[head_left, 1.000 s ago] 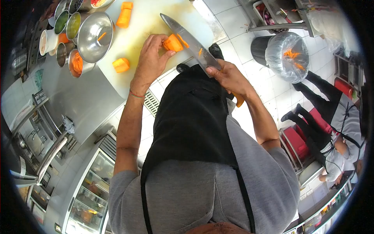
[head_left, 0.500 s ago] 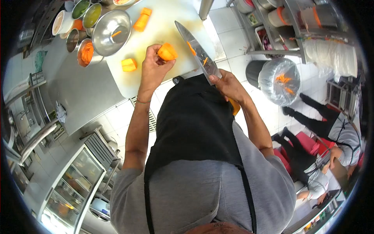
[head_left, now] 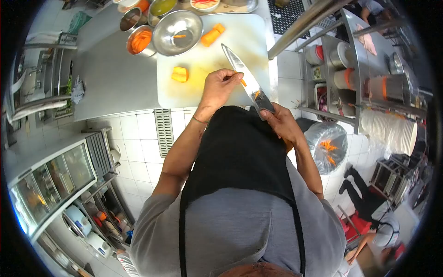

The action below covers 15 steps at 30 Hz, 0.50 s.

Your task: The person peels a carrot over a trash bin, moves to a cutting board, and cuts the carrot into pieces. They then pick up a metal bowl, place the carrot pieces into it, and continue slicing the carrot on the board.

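Observation:
My right hand (head_left: pixel 282 123) is closed round the handle end of a large knife (head_left: pixel 247 76), its blade pointing up and left over the cutting board (head_left: pixel 168 99). Against the blade, the fingers of my left hand (head_left: pixel 221 85) pinch a thin orange strip (head_left: pixel 243 82). A small orange bit clings to the blade lower down. On the board lie a short orange chunk (head_left: pixel 180 74) and a longer orange piece (head_left: pixel 212 35). The steel bowl (head_left: pixel 184 44) at the board's edge holds one orange strip.
Left of the bowl, a metal container (head_left: pixel 140 40) holds orange slices. A lined bin (head_left: pixel 328 147) with orange scraps stands on the floor at right, near shelving (head_left: pixel 330 108). A seated person (head_left: pixel 385 228) is at lower right. A metal post (head_left: pixel 304 27) rises beyond the board.
The orange chunk that was in my left hand is no longer visible; that hand now pinches a strip at the blade. The whole view has shifted and turned.

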{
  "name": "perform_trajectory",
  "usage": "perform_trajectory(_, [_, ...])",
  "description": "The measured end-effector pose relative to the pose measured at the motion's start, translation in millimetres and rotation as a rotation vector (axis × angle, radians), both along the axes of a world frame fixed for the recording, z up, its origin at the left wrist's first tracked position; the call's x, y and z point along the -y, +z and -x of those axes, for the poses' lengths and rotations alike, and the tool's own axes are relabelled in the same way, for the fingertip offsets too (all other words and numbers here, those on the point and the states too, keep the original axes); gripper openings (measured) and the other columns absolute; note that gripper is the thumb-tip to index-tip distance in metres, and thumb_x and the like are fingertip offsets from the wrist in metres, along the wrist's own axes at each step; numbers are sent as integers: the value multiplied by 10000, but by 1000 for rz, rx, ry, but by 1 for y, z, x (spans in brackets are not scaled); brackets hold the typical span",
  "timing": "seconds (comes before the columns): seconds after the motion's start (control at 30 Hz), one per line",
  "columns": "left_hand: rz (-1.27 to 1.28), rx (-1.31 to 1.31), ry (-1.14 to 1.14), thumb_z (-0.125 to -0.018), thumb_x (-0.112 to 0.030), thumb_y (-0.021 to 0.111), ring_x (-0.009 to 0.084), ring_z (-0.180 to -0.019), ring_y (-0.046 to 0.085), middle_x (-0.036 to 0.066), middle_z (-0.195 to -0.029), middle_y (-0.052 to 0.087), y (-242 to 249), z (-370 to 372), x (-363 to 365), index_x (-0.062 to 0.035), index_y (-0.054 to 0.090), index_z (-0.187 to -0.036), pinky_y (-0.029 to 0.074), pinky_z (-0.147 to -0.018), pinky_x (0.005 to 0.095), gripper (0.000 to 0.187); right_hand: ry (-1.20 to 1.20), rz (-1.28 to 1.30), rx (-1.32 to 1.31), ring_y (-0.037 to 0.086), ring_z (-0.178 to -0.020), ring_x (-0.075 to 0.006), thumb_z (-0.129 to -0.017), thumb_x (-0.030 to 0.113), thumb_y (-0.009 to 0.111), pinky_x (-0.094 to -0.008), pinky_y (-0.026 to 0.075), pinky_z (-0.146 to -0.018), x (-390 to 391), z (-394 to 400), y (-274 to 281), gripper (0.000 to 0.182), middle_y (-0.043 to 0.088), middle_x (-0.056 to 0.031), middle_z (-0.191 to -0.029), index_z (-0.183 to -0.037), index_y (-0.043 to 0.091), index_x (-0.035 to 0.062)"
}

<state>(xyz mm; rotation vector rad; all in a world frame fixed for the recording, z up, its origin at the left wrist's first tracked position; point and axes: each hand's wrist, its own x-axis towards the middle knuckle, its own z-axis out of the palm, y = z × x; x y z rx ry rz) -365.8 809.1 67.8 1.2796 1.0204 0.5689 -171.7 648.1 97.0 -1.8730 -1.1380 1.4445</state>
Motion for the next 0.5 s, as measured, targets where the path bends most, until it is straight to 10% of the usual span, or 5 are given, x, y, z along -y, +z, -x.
perform_trajectory(0.3, [-257, -103, 302, -951, -145, 621, 70, -702, 585, 31, -855, 723, 46, 45, -65, 23, 744, -1011, 482, -646, 231, 216, -21, -50, 56, 601, -701, -215, -1002, 396, 683, -397, 495, -673, -6, -14, -7, 432, 648, -178, -753, -1027, 650, -33])
perform_trajectory(0.5, [-49, -83, 9, -967, -325, 739, 78, -698, 603, 32, -832, 702, 30, 16, -38, 32, 730, -998, 491, -623, 228, 359, 81, -171, 173, 592, -702, -201, -1012, 349, 678, -396, 491, -662, -20, -17, -14, 386, 631, -175, -737, -993, 640, -34])
